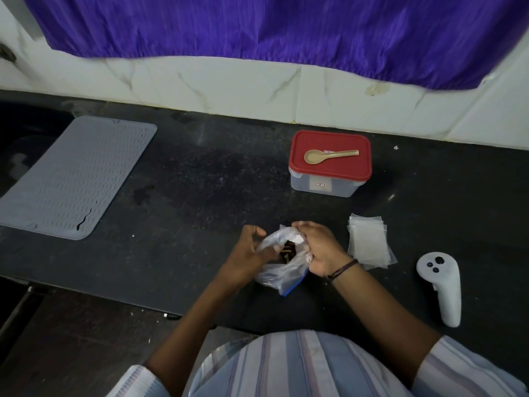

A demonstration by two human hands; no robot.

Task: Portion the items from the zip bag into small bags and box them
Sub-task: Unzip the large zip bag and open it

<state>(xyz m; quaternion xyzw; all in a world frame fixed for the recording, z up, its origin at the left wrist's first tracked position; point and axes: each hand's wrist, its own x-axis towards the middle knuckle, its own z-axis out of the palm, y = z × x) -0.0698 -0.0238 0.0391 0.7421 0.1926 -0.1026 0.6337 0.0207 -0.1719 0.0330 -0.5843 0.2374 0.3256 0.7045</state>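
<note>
1. Left hand (247,253) and right hand (317,247) each pinch a side of the zip bag (282,275) mouth, on the counter (200,181) edge.
2. Spread mouth wide & keep upright so the dark contents (287,250) stay in.
3. Small bags (369,242) just right; box (329,164), lid on w/ spoon (329,155), farther back.

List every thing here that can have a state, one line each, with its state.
zip bag: open at the mouth, dark items inside, held on the counter
left hand: grips the bag's left edge
right hand: grips the bag's right edge
box: lid on, closed
spoon: lying flat on the box lid
small bags: stacked flat, unfilled
grey mat: spread flat on the counter
controller: lying on the counter, untouched
</note>
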